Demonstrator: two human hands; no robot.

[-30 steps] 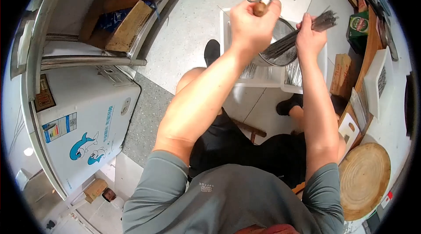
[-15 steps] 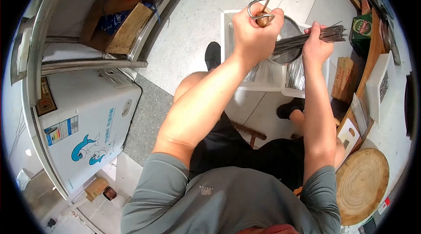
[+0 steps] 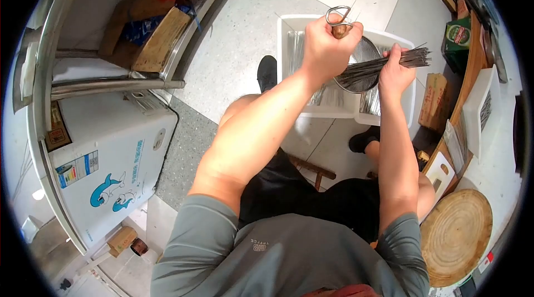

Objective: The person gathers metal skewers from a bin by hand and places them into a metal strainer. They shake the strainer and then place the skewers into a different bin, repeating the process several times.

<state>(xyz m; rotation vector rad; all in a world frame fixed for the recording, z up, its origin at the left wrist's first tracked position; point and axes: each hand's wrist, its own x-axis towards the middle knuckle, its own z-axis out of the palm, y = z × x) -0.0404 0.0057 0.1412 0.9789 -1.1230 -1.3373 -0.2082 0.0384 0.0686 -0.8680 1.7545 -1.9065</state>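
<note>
My left hand [image 3: 329,48] is closed around the wooden handle of a wire-mesh strainer [image 3: 367,51]; the handle's metal loop sticks up past my fist. A bundle of dark, thin metal skewers [image 3: 416,58] is gripped in my right hand [image 3: 396,77]. The bundle lies nearly level, its left end over the strainer's mesh, partly hidden behind my left hand. Below both hands are two white plastic bins, a left bin [image 3: 282,46] and a right bin [image 3: 410,102], each holding more thin metal skewers.
A white freezer [image 3: 139,169] stands to the left, under a shelf with an open cardboard box [image 3: 161,41]. Along the right side are a green box [image 3: 457,41], a small carton [image 3: 435,101], a white tray [image 3: 478,113] and a round wooden chopping board [image 3: 457,236]. A wooden stool [image 3: 320,170] shows between my legs.
My left hand and the strainer have shifted slightly right and down. My right hand has moved a little left and down with the skewers. Both grips stay the same.
</note>
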